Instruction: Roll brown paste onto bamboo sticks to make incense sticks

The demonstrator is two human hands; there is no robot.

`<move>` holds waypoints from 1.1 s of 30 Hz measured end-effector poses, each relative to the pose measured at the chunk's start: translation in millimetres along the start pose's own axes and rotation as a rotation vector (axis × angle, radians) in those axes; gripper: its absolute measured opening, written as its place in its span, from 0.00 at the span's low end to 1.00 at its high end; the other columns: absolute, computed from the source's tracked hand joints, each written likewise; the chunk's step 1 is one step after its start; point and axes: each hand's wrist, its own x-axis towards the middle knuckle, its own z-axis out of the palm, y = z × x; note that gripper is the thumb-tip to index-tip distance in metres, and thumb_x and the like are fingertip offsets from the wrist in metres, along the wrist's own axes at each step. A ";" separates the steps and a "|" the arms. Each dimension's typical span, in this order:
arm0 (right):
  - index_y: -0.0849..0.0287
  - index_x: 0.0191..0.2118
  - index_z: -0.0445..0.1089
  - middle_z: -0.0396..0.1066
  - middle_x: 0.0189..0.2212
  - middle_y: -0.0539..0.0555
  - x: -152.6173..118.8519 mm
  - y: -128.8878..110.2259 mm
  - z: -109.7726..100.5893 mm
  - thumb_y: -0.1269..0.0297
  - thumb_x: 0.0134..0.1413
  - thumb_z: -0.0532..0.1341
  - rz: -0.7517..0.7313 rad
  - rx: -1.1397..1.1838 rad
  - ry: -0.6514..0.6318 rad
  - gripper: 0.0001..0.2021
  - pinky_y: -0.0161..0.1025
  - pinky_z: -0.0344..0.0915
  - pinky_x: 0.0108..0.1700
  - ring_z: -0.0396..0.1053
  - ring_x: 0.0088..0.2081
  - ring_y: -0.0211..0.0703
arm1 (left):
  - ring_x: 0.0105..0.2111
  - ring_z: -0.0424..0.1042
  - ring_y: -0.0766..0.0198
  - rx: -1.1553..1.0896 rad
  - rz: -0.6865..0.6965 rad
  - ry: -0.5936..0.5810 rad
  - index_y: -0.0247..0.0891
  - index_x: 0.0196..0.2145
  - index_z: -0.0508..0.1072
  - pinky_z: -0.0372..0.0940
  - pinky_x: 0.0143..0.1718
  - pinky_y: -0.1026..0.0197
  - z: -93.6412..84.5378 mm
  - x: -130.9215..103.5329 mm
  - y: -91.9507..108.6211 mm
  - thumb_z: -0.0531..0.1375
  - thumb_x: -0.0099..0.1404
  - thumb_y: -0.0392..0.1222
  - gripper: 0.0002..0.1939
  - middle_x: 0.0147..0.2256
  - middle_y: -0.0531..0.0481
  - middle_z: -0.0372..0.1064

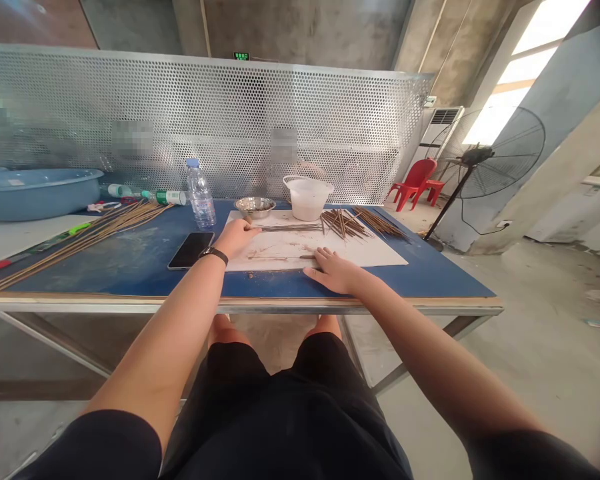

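My left hand (pixel 236 237) is at the left part of a white board (pixel 280 257), its fingers closed at the end of several thin dark sticks (pixel 293 228) that lie across the board. A small brown lump (pixel 248 220) shows at its fingertips. My right hand (pixel 334 270) rests flat with fingers apart at the board's front edge, over a short brown piece (pixel 307 257). Brown smears mark the board. To the right lie a loose pile of brown sticks (pixel 344 225) and another bundle (pixel 380 222).
A metal bowl (pixel 255 207) and white bucket (pixel 308 198) stand behind the board. Left are a phone (pixel 191 251), water bottle (pixel 201 197), long sticks (pixel 100 230) and blue basin (pixel 37 193). A perforated metal screen (pixel 205 120) borders the table's back.
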 end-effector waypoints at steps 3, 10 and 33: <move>0.78 0.80 0.53 0.48 0.80 0.78 24.4 -0.7 -3.7 0.28 0.72 0.36 -0.001 -0.049 0.020 0.55 0.62 0.45 0.80 0.41 0.82 0.72 | 0.26 0.61 0.57 0.022 -0.002 -0.018 0.45 0.17 0.49 0.59 0.35 0.53 -1.6 0.2 0.6 0.67 0.69 0.48 0.33 0.20 0.53 0.49; 0.72 0.83 0.47 0.40 0.83 0.70 22.4 5.3 -1.5 0.21 0.66 0.35 -0.037 -0.026 0.007 0.60 0.63 0.42 0.81 0.35 0.83 0.71 | 0.35 0.73 0.51 0.034 -0.027 -0.037 0.43 0.24 0.72 0.66 0.38 0.52 -2.3 -0.9 3.1 0.65 0.69 0.43 0.14 0.33 0.43 0.77; 0.78 0.82 0.45 0.38 0.82 0.74 20.9 -12.8 0.5 0.21 0.65 0.31 -0.045 -0.038 0.011 0.63 0.67 0.42 0.81 0.35 0.83 0.73 | 0.23 0.54 0.60 0.053 0.006 -0.033 0.45 0.21 0.51 0.53 0.33 0.55 -3.1 -0.4 1.7 0.62 0.73 0.47 0.29 0.21 0.55 0.48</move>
